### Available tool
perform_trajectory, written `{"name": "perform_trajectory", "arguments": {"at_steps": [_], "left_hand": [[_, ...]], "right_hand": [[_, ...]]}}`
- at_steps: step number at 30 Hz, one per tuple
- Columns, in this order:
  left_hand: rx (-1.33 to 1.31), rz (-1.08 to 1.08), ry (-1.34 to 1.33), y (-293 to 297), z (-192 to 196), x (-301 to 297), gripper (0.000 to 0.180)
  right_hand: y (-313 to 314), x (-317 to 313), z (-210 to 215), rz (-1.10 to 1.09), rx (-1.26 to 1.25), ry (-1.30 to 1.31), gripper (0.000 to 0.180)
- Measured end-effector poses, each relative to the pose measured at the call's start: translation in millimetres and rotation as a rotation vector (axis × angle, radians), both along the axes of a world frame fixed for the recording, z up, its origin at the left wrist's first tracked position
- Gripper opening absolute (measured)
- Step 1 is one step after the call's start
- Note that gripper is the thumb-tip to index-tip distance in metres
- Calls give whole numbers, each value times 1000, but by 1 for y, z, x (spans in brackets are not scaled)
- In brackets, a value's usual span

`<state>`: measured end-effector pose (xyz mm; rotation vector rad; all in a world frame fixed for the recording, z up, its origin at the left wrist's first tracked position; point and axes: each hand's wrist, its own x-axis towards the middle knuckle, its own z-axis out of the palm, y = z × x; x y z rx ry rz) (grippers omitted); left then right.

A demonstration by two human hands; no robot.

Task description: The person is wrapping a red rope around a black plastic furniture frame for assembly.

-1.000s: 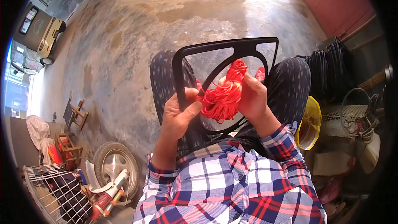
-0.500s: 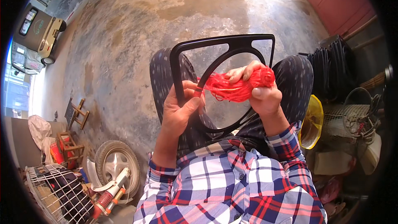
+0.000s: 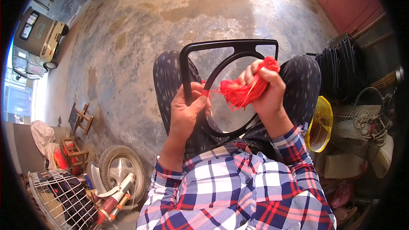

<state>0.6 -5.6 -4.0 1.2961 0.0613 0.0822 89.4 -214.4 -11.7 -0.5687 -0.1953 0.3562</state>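
Observation:
A black frame, squarish outside with a round ring inside, stands tilted over my lap. My left hand grips its left side, fingers and thumb closed around the ring where red cord is wound in a short band. My right hand is closed around a loose bundle of red cord, held over the ring's opening. From the wound band a single strand runs taut to the bundle. Part of the ring is hidden behind my hands and the cord.
At the lower left are a spoked wheel with a tyre, a wire basket and small wooden stools. A three-wheeled vehicle stands at the far left. To my right are a yellow-rimmed bag, stacked black frames and wire mesh.
My right hand has turned and tilted the cord bundle upward, drawing the strand tight. The frame has shifted slightly down and left. My left hand keeps its hold on the ring.

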Motion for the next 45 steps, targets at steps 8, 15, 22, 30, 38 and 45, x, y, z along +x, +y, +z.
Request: {"name": "perform_trajectory", "arguments": {"at_steps": [8, 15, 22, 30, 38, 45], "left_hand": [[-9, -8, 17, -2, 1, -3, 22], [0, -29, -4, -7, 3, -4, 20], [-21, 36, -15, 5, -1, -5, 19], [180, 74, -7, 6, 0, 0, 16], [400, -24, -165, -9, 15, 10, 27], [593, 41, -267, -25, 29, 9, 23]], "right_hand": [[-28, 18, -4, -230, 120, 128, 28], [-51, 49, -10, -463, 205, 236, 14], [-32, 23, 12, -140, -13, 155, 22], [-1, -7, 30, 195, -502, -290, 70], [16, -4, 57, -256, -943, -541, 40], [24, -4, 52, -669, -1088, -781, 32]]}}
